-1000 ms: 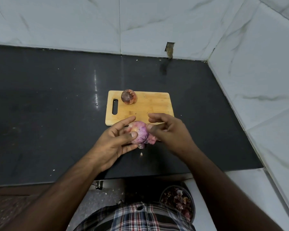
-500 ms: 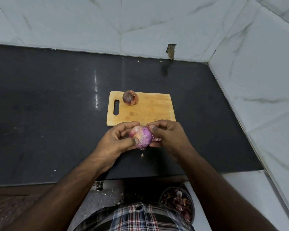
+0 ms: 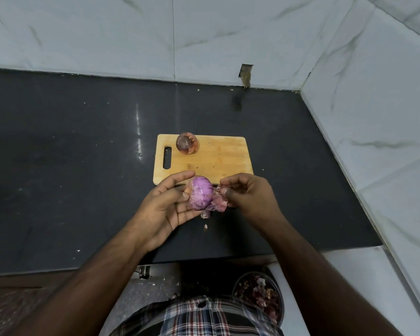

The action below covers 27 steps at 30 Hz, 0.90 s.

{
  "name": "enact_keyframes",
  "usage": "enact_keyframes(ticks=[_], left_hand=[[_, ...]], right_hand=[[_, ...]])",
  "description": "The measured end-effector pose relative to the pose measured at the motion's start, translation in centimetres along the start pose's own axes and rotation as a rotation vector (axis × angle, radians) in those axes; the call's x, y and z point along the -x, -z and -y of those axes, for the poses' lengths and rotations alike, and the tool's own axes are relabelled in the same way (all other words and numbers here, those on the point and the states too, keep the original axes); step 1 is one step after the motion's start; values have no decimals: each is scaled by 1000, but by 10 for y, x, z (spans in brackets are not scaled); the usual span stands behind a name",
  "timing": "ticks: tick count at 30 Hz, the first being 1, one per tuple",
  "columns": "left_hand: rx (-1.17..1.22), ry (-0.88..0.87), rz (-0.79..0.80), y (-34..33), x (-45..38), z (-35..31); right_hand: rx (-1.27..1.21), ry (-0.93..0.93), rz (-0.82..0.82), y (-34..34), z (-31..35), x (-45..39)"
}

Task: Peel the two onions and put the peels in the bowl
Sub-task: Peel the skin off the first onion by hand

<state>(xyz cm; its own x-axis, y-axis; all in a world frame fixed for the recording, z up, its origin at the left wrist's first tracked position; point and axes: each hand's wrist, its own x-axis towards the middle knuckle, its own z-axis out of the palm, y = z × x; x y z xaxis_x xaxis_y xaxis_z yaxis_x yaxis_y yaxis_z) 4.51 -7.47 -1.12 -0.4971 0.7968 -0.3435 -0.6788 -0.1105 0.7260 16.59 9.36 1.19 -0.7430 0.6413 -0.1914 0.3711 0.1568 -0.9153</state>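
Note:
My left hand [image 3: 166, 204] holds a partly peeled purple onion [image 3: 200, 196] just in front of the wooden cutting board [image 3: 218, 161]. My right hand [image 3: 249, 195] pinches a strip of pinkish peel [image 3: 220, 203] that hangs off the onion's right side. A second onion [image 3: 187, 143], still in its brown skin, sits at the back left of the board. A dark bowl [image 3: 258, 295] holding several peels stands low at the bottom right, below the counter edge.
The black counter [image 3: 70, 178] runs to white marble walls at the back and right. A small peel scrap [image 3: 205, 227] lies on the counter under the onion. A plaid shirt [image 3: 199, 318] fills the bottom centre.
The right hand has drawn away to the right, pulling a strip of peel off the onion. More of the purple flesh shows now. The left hand has kept its hold.

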Motion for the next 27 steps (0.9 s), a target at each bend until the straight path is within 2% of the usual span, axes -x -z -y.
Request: enact_keyframes(ticks=[6,9,11,16,18,20,22,27], left_hand=[[84,100,1,-3,4,7],[216,138,16,-6,6,5],[287,146,25,-7,6,0],[294,164,-18,-9,6,-6],[279,181,-42,-10,7,-6],[250,207,-40,-13,7,-5],[217,225,-40,-15,7,-3],[231,217,-70,-12,7,-3]], right_hand=[[364,135,-27,-1,-6,3],[605,247,-26,0,-6,4],[660,262,-20,3,-8,5],[601,231,6,14,-2,2],[376,239,-8,13,8,5],[148,208,89,4,19,9],[78,202,171,-7,22,9],[-104,199,-26,-21,13,5]])
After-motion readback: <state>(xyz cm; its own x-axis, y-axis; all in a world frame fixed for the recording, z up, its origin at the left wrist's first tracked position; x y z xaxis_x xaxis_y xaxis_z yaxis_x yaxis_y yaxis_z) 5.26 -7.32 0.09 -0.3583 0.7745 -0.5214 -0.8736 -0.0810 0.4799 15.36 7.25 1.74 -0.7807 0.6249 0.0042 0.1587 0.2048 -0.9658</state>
